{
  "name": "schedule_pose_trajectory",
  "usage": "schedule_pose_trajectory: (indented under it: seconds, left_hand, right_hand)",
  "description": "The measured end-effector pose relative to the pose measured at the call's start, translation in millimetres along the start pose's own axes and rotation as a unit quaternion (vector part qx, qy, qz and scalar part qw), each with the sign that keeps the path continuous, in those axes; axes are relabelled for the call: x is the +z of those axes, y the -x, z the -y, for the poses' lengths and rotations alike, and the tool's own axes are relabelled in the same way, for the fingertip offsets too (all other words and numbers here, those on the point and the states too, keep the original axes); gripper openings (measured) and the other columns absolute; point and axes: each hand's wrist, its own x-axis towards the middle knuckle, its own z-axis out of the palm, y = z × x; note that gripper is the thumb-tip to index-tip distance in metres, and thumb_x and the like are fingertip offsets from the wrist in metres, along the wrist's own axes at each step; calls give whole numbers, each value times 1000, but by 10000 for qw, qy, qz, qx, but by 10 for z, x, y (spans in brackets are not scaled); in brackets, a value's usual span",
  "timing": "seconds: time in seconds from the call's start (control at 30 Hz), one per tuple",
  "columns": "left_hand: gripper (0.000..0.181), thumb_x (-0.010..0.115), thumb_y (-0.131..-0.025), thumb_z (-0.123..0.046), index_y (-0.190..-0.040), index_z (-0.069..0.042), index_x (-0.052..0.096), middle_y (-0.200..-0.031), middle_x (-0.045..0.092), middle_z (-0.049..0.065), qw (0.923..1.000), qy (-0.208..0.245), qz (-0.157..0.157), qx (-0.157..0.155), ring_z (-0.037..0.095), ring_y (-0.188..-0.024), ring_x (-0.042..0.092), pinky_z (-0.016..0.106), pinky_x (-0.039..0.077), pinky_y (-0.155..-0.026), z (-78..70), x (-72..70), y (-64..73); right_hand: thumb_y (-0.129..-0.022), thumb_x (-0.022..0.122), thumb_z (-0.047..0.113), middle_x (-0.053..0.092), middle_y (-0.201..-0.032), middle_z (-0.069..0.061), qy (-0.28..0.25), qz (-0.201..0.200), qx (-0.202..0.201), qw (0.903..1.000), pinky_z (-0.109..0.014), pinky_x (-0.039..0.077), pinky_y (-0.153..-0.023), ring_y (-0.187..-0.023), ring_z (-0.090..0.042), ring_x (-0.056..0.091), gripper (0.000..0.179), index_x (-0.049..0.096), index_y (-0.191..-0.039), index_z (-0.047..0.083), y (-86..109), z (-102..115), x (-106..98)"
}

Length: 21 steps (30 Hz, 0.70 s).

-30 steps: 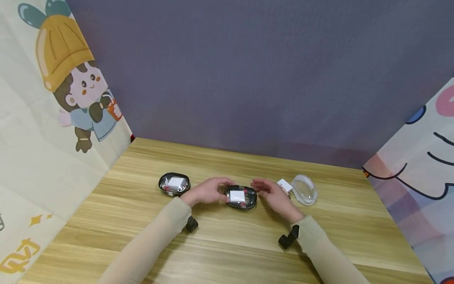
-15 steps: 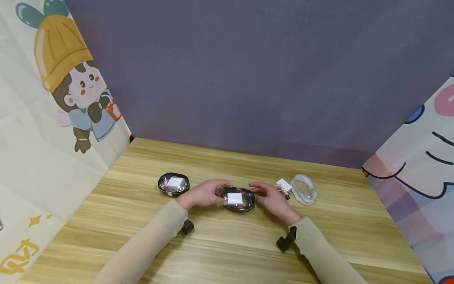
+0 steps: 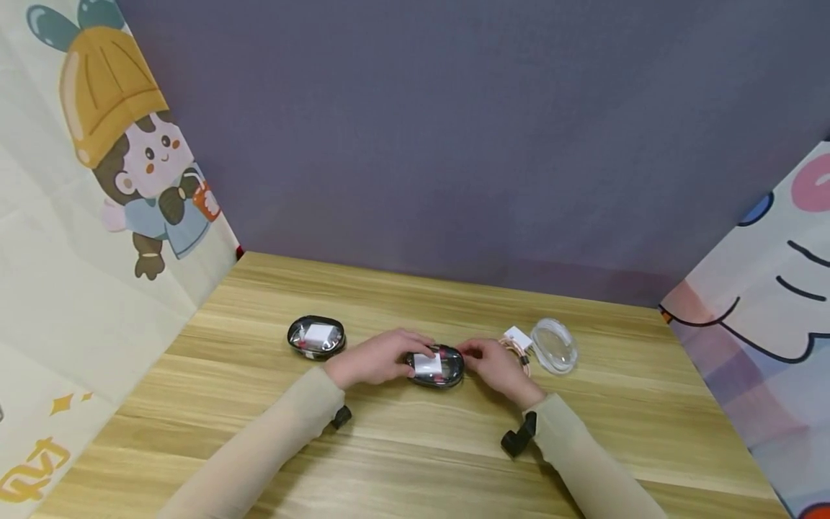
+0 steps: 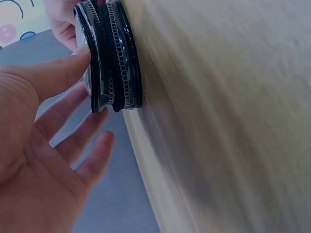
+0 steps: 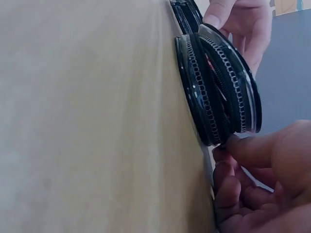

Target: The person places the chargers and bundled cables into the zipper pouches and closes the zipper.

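A small oval zip pouch (image 3: pixel 447 369) with black edging, a clear top and a white label lies in the middle of the table. My left hand (image 3: pixel 376 358) holds its left end, fingers over the top, thumb (image 4: pixel 63 73) against the clear cover. At the other end my right hand (image 3: pixel 498 369) has its thumb and forefinger pinched at the zipper; the tiny pull is hidden between them. In the right wrist view the pouch's zipper (image 5: pixel 218 90) gapes along the side, with something red inside. A similar pouch (image 3: pixel 318 336) rests to the left of my left hand.
Beyond my right hand lie an orange-pink cable (image 3: pixel 521 355), a small white block (image 3: pixel 518 336) and a coiled clear-white cable (image 3: pixel 555 347). A grey partition (image 3: pixel 454 144) rises behind the wooden table (image 3: pixel 415 461), and printed cloths hang at both sides.
The pouch has shifted slightly toward me and left. My left fingers have come down over its top. My right hand has closed from spread fingers to a pinch at the pouch's right end.
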Motion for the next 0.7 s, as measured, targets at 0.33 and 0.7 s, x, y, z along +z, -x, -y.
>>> schedule_pose_trajectory:
  seconds: [0.33, 0.7]
  left_hand:
    - [41, 69, -91, -5, -130, -18, 67, -148, 50, -5, 9987, 72, 177, 468, 18, -141, 39, 40, 30, -116, 7, -8, 11]
    - [40, 69, -91, -4, -127, -22, 69, -150, 47, 0, 9987, 241, 321, 309, 13, -137, 43, 37, 32, -115, 22, -19, 23]
  right_hand:
    - [-95, 66, 12, 71, -100, 0, 265, 255, 74, 9993, -40, 51, -86, -94, -17, 63, 11, 75, -101, 13, -27, 55, -38]
    - [-95, 65, 8, 70, -100, 1, 119, 734, -29, 9972, -41, 51, -88, -95, -17, 63, 16, 74, -108, 13, -117, 35, -71]
